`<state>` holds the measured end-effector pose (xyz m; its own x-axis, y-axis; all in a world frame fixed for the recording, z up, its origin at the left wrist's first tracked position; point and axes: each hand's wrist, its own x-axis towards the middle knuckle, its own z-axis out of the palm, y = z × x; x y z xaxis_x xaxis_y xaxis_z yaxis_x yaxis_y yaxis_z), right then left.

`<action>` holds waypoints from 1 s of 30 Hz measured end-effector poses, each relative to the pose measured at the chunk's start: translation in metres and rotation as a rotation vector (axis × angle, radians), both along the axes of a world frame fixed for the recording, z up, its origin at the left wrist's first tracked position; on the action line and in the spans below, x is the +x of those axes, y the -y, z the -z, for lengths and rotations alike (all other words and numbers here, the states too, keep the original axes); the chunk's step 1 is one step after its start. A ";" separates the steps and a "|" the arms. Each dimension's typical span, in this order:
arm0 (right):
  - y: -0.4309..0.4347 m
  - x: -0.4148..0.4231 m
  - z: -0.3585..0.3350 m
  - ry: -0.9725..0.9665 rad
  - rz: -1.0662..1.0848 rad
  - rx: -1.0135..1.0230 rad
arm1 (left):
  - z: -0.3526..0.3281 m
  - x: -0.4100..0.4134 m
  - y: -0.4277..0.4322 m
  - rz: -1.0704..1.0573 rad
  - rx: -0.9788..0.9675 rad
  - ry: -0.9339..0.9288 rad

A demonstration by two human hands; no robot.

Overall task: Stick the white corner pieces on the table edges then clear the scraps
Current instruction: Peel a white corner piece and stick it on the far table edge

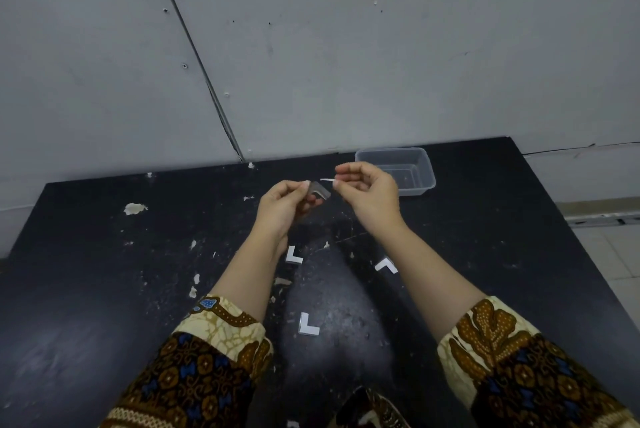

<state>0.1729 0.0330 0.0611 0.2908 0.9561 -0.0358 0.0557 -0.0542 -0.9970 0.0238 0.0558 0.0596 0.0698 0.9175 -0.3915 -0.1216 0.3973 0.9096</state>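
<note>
The left hand point(287, 202) is pinching a corner piece point(320, 190) between thumb and fingertips, its bend seemingly pointing right, toward the other grip. Just right of it, the right hand point(367, 195) is pinching the white backing strip point(327, 179), which is lying lengthwise left-to-right. Peeling slowly, flat along the piece, is probably wisest, keeping fingers off the adhesive.

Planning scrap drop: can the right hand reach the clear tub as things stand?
Probably yes. The right hand, pinching a white strip, is in front of the clear tub, whose top is open; nothing lies between them.
</note>
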 end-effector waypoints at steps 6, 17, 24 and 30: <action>0.002 0.013 0.018 0.346 -0.036 -0.143 | 0.002 -0.004 0.001 0.006 -0.012 -0.003; 0.012 -0.021 0.015 0.155 -0.095 -0.002 | 0.004 -0.009 0.005 0.029 -0.058 0.040; 0.018 -0.033 0.010 0.266 -0.051 0.061 | -0.001 -0.018 0.012 0.147 -0.139 0.024; 0.024 -0.045 0.008 0.385 -0.031 0.027 | -0.005 -0.020 0.016 0.283 -0.188 0.068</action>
<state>0.1276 0.0092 0.0527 0.2487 0.9638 0.0958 0.4277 -0.0205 -0.9037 0.0042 0.0397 0.0645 0.3429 0.7702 -0.5378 -0.0404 0.5841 0.8107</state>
